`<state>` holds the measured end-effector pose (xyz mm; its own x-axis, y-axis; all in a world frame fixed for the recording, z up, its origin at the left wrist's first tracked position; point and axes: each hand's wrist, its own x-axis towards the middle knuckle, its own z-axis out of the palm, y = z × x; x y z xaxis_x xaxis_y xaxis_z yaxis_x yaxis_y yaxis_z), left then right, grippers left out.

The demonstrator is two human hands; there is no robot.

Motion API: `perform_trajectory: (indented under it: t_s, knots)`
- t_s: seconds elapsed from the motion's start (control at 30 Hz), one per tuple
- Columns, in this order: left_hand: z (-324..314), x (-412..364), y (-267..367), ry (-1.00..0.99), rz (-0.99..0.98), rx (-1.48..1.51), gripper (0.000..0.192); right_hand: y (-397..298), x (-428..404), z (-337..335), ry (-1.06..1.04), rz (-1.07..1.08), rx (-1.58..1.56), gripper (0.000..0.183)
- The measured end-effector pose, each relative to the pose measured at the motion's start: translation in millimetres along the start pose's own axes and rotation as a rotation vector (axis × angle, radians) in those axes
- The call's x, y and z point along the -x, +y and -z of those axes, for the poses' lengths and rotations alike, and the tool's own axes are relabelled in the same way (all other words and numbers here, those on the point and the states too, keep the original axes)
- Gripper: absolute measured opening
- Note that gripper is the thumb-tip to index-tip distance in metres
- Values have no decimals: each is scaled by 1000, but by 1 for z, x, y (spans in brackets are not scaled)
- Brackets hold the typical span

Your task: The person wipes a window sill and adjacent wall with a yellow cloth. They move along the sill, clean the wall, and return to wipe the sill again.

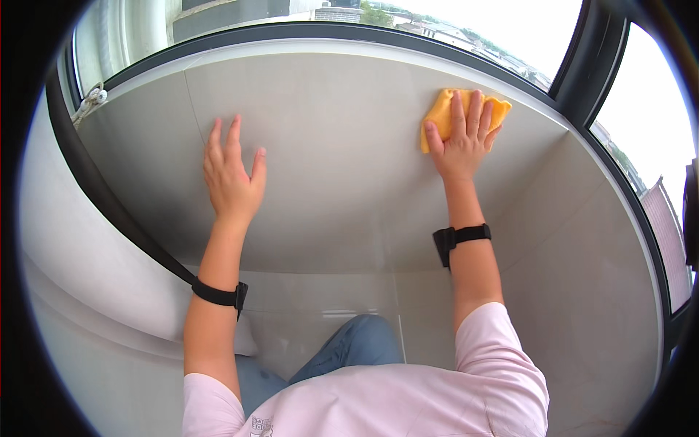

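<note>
My right hand (463, 143) lies spread over a folded yellow-orange cloth (443, 112), pressing it flat against the beige tiled wall (338, 142) just under the window ledge. Further left, my left hand (232, 175) holds nothing, its fingers apart and pointing upward in front of the same wall. Whether its palm touches the tile I cannot tell. A thin vertical tile joint runs up beside its fingers.
Dark window frames (377, 34) curve along the top and right. A dark pipe (104, 180) slopes down the left side next to a white rounded surface (98, 235). White knotted cord (94, 98) hangs at the upper left corner. Tiled floor (327, 297) lies below.
</note>
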<state>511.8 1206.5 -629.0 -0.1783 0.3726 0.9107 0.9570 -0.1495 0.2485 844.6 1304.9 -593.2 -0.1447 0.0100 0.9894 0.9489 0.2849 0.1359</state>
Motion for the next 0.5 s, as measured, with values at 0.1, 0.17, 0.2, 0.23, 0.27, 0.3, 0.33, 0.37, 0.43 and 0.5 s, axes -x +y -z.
perform_trajectory:
  t_s: [0.1, 0.17, 0.2, 0.23, 0.27, 0.3, 0.33, 0.37, 0.43, 0.5]
  knots:
    - [7, 1, 7, -40, 54, 37, 59, -23, -1, -17, 52, -226, 29, 56]
    - [11, 4, 10, -46, 104, 81, 59, -47, -8, -26, 8, -414, -29, 57]
    - [14, 9, 12, -50, 114, 85, 59, -53, -11, -27, 5, -413, -24, 57]
    - [16, 12, 14, -54, 125, 89, 59, -59, -14, -27, -11, -427, -39, 57]
    - [18, 15, 16, -55, 133, 85, 59, -65, -18, -27, -29, -438, -65, 57]
    - [18, 18, 17, -53, 132, 72, 59, -71, -21, -27, -50, -436, -77, 56]
    - [18, 21, 17, -50, 132, 59, 59, -78, -24, -29, -59, -429, -81, 56]
    - [20, 12, 2, -41, 105, 61, 59, -99, -33, -34, -32, -402, -59, 56]
    - [19, 15, 0, -33, 125, 40, 57, -121, -40, -40, -23, -331, -45, 57]
    - [25, 17, -5, -32, 126, 69, 57, -144, -48, -44, -29, -290, -64, 58]
